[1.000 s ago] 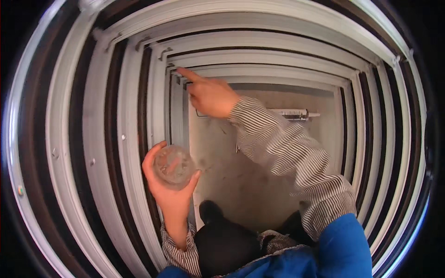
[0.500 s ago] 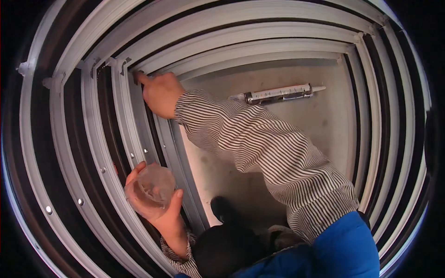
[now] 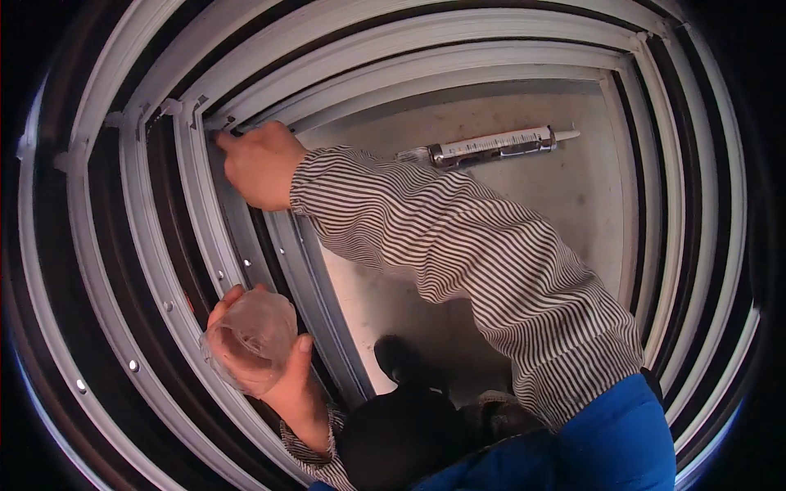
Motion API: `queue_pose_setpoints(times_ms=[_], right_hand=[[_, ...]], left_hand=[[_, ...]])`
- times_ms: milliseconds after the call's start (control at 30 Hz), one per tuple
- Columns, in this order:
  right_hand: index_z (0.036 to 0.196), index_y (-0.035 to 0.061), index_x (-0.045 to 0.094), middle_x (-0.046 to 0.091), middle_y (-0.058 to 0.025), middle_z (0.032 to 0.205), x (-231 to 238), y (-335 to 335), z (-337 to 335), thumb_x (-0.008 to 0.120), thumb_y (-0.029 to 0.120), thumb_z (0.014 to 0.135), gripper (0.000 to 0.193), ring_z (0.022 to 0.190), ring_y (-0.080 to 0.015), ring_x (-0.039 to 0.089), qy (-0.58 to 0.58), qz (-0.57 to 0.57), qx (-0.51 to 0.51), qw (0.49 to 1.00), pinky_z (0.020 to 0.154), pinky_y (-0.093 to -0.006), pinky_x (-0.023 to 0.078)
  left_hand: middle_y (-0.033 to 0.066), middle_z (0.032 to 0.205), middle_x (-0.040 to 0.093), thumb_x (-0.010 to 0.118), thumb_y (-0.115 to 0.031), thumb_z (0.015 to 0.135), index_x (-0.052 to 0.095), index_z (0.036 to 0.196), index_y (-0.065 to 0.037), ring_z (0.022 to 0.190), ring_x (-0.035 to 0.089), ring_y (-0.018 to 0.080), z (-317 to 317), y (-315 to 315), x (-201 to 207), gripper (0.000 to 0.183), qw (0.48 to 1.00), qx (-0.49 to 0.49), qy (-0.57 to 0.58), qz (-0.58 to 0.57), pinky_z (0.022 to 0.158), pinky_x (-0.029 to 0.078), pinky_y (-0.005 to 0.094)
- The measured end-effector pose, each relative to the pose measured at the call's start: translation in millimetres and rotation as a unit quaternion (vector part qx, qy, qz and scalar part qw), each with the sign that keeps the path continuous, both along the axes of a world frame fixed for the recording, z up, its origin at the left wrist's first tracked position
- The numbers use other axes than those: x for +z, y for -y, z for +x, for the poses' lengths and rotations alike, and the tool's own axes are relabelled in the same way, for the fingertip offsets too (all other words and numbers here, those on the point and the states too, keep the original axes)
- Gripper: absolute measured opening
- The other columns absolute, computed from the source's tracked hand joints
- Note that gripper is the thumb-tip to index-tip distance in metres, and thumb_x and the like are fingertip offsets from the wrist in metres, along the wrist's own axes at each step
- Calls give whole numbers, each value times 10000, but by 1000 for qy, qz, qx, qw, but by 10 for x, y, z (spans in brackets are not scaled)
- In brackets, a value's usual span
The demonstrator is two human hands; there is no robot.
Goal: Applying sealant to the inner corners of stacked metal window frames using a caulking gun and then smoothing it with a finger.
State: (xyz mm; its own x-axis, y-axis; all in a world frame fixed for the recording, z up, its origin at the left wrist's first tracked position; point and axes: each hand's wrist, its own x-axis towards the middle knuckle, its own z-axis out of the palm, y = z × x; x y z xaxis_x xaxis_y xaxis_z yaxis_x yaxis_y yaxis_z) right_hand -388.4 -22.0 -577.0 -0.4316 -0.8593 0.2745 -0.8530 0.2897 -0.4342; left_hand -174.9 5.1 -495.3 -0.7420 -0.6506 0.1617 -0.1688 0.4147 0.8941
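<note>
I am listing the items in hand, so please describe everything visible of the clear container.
The clear container is round and colourless, with a see-through wall that looks like plastic or glass; skin shows through it. Whitish streaks show in or on it. The left grip holds it, thumb on its right side, in front of silver frames at the picture's left. Its exact tilt is unclear.

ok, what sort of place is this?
Probably a workshop or storage area for metal frames, though the wider room is out of view. Evidence: layered pale grey metal frames and a silver caulking gun with white tube on a dull grey floor.
</note>
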Motion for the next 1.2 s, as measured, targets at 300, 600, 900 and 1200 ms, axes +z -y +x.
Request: queue_pose_setpoints(times_ms=[300,600,900,1200], right_hand=[[896,51,708,597,-127,1090,-19,117,-69,615,172,729,226,864,-228,653,-32,-46,-48,997,655,-351,525],[760,-7,634,554,-156,1217,27,-446,84,588,110,747,126,829,-282,645,90,-165,-11,982,700,-381,534],[693,17,621,592,-163,1032,1175,-1619,470,608,179,724,166,632,-269,618,232,-224,227,919,531,-376,488],[612,43,538,505,-92,775,1205,-1522,672,673,136,627,164,517,-207,545,96,-47,312,944,466,-330,439]], left_hand=[[139,1314,436,800,-207,674,372,1357,-129,1206,473,349,-34,-16,18,810,1000,19,-5,10,1026,391,462],[124,1295,425,837,-214,612,366,1326,-85,1157,500,323,-55,-13,2,865,999,40,-17,10,982,426,441],[102,1314,443,799,-61,617,377,1307,-74,1171,476,240,-26,-23,24,809,998,50,15,30,947,425,361],[111,1345,414,810,-49,611,391,1286,-81,1202,456,247,-8,-42,35,796,998,21,42,-38,957,435,396]])
